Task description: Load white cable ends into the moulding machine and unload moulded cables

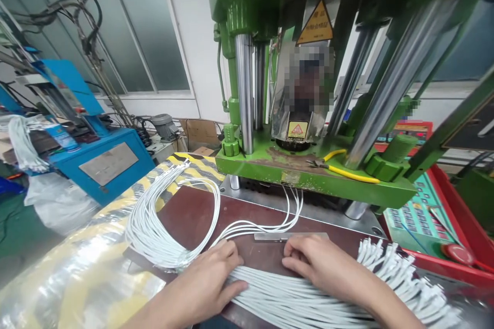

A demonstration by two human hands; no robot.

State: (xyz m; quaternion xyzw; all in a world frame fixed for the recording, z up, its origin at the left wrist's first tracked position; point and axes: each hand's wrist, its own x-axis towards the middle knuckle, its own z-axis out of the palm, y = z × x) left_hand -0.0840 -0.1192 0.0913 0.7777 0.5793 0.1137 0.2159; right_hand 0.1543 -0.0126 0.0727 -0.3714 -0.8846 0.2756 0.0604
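My left hand (218, 272) lies over white cables, its fingers bent and its thumb held apart. Under its thumb starts a thick bundle of white cables (278, 293), which runs right to white connector ends (401, 272). Above that bundle, my right hand (318, 262) has curled fingers with the thumb close to them; whatever they may hold is hidden. Just beyond its fingertips lies a flat metal bar (266, 237). Several thin white cables (270, 227) lead from under the green press to beside my left hand. A looped, tied cable bundle (148, 231) lies left of it.
A green press (254, 167) stands ahead over a dark red board (181, 205). Yellow-handled pliers (351, 175) lie on its ledge. At right is a control panel (412, 221) with a red button (458, 254). A blue machine (104, 164) stands left.
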